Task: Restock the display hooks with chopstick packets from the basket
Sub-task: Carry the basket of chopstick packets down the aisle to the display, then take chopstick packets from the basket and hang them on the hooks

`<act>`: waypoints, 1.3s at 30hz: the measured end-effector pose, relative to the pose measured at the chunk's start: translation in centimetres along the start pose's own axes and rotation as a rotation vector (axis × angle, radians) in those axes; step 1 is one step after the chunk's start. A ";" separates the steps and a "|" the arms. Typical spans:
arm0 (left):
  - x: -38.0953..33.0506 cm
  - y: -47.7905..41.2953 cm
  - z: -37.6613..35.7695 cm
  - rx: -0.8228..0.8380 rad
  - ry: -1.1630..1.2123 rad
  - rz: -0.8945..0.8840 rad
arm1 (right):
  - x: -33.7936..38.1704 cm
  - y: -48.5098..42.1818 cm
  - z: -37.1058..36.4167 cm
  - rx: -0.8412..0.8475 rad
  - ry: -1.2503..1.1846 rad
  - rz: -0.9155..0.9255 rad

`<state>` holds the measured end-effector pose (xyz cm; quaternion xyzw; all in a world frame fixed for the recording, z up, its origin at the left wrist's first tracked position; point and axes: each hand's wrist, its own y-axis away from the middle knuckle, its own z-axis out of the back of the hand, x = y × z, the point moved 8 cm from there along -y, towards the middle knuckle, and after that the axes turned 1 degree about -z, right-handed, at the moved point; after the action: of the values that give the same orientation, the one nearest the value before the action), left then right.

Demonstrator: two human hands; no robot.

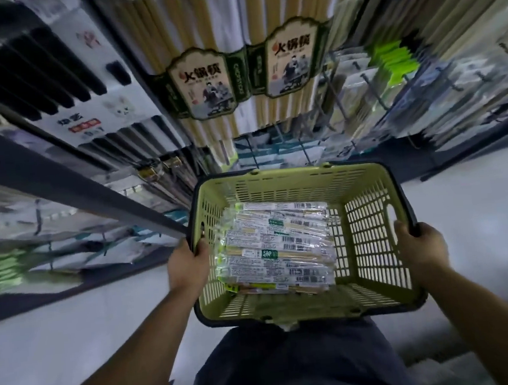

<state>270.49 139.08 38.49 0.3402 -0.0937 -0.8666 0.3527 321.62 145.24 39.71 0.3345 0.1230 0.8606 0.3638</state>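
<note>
Chopstick packets (277,245) lie stacked flat on the floor of a green slatted basket (368,213) at the lower centre of the frame. Their long axes run left to right across the picture, dipping slightly toward the right, and the barcode ends point to the right. The stack sits against the basket's left wall, so a strip of the basket floor shows bare on the right. Pale sticks show through the clear wrappers.

The left hand (188,268) grips the basket's dark left rim, with the thumb hooked over the edge to the inside; its other fingers are hidden under the rim. The right hand (420,245) clamps the right rim in the same way, knuckles up and fingers curled around the edge, just beside the handle cut-out in that wall. Both forearms reach up from the lower corners of the frame, angled inward, holding the basket level in front of the person's dark clothing (292,367).

Above the basket, in the upper centre, hang long packs with green labels (203,83), their sticks running up the frame. Black chopstick packs (39,73) fill the upper left. Display hooks (372,89) jut out at the upper right, blurred. Pale floor (59,332) spreads across the lower left.
</note>
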 end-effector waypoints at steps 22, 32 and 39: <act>12.9 0.2 -20.9 -0.104 0.078 0.345 | -7.7 -19.7 -17.4 0.362 0.456 0.298; 24.1 -8.9 -37.7 -0.172 0.077 0.320 | -19.0 -28.2 -33.3 0.273 0.428 0.236; 26.8 -12.5 -45.0 -0.193 0.192 0.294 | -21.7 -33.1 -38.1 0.157 0.442 0.302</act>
<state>279.26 133.65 -14.32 0.3685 -0.0247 -0.7743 0.5138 325.37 154.42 -14.28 0.1803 0.2144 0.9450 0.1686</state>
